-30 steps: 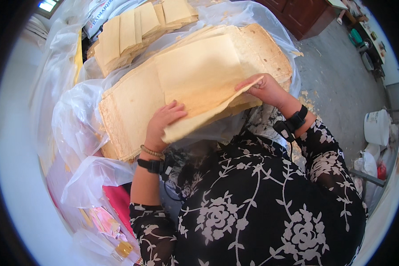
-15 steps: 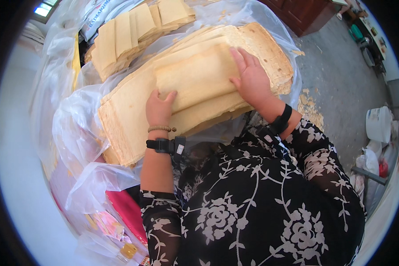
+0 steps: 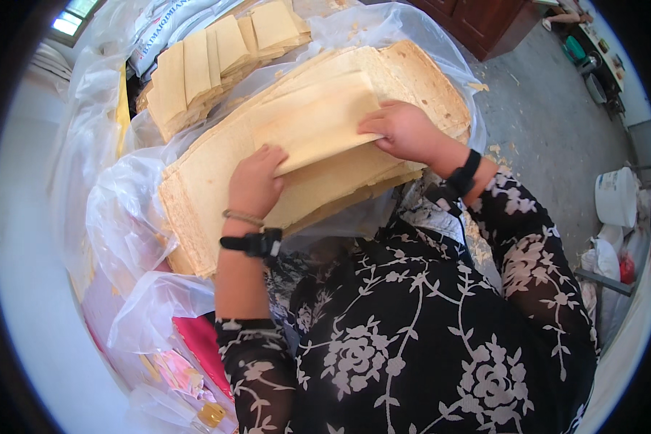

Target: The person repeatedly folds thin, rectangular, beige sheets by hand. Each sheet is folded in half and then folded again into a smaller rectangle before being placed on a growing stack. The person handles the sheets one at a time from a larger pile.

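A folded, thin tan flatbread sheet (image 3: pixel 318 119) lies on a large stack of similar wide sheets (image 3: pixel 213 170) with browned, rough edges. My left hand (image 3: pixel 257 181) grips the folded sheet's near left corner, fingers curled over it. At its near right corner, my right hand (image 3: pixel 401 130) pinches the edge between thumb and fingers. The near edge is lifted slightly off the stack between both hands, while the far part rests on it.
Beyond the big stack sit several piles of folded flatbread (image 3: pixel 220 54). Clear plastic sheeting (image 3: pixel 126 192) surrounds the stack. A white printed sack (image 3: pixel 170 29) lies at the back left. Crumbs litter the grey floor (image 3: pixel 550 137) at right, with a white bucket (image 3: pixel 616 197) farther over.
Both hands have shifted from resting on the folded flatbread to gripping its near corners. The right hand has moved down toward the near edge, and that edge is now raised.
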